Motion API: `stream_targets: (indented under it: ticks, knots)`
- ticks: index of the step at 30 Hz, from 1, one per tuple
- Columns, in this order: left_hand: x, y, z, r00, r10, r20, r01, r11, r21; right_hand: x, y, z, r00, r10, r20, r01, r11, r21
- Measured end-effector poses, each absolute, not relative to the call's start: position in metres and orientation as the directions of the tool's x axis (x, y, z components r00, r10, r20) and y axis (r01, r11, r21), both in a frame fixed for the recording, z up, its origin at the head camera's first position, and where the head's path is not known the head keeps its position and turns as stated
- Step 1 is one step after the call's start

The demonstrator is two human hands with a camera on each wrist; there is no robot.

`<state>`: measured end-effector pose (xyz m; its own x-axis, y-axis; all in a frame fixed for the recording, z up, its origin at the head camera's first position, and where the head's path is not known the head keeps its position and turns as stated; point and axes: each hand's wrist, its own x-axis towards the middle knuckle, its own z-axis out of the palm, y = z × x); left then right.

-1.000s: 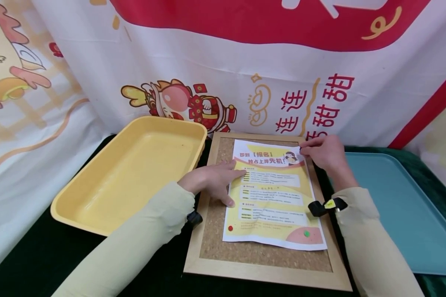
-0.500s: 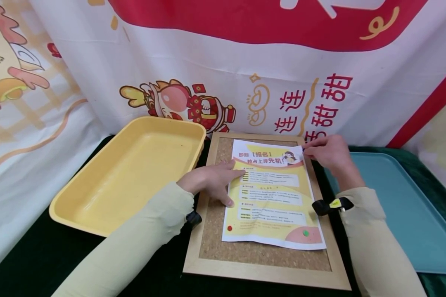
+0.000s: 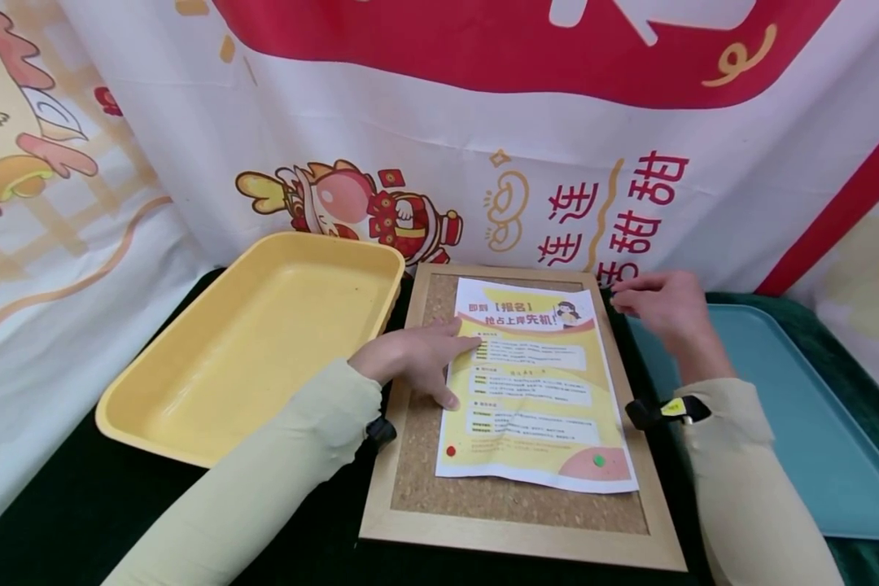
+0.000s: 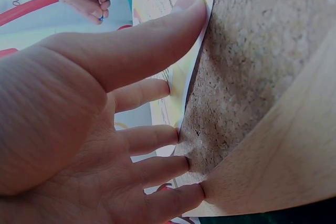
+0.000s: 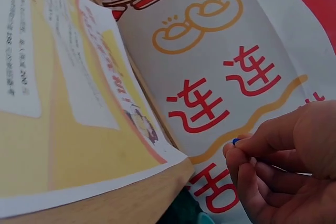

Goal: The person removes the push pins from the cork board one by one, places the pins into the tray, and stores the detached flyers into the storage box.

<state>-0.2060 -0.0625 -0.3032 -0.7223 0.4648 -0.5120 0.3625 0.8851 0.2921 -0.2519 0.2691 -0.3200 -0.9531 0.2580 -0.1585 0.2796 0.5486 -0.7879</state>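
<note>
A yellow-and-white printed sheet (image 3: 531,382) lies on a wood-framed cork board (image 3: 513,509). At its lower corners sit a red thumbtack (image 3: 450,451) and a green thumbtack (image 3: 598,461). My left hand (image 3: 419,358) rests with spread fingers on the sheet's left edge and the cork. In the right wrist view, my right hand (image 5: 289,161) pinches a small blue thumbtack (image 5: 235,141) between thumb and forefinger; most of it is hidden. In the head view, that right hand (image 3: 666,313) hovers off the board's upper right corner, apart from the paper.
A deep yellow tray (image 3: 264,342) stands left of the board, and a flat blue tray (image 3: 791,423) lies to the right. Dark green cloth (image 3: 300,529) covers the table. A printed white-and-red banner (image 3: 410,114) hangs right behind the board.
My right hand has moved right, from the sheet's upper right corner to beyond the board's frame, with the blue thumbtack in its fingers. The left hand has stayed in place.
</note>
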Motion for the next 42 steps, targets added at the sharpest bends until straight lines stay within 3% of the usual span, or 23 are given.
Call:
stream_targets:
  ticks: [19, 42]
  knots:
    - [-0.208, -0.063, -0.305, -0.718, 0.482, -0.502, 0.371, 0.875, 0.310, -0.237, 0.296, -0.302, -0.954, 0.252, -0.162, 0.271, 0.493, -0.826]
    - [-0.207, -0.063, -0.305, -0.720, 0.482, -0.499, 0.373, 0.876, 0.307, -0.240, 0.331, -0.317, -0.925, 0.317, -0.210, 0.357, 0.532, -0.768]
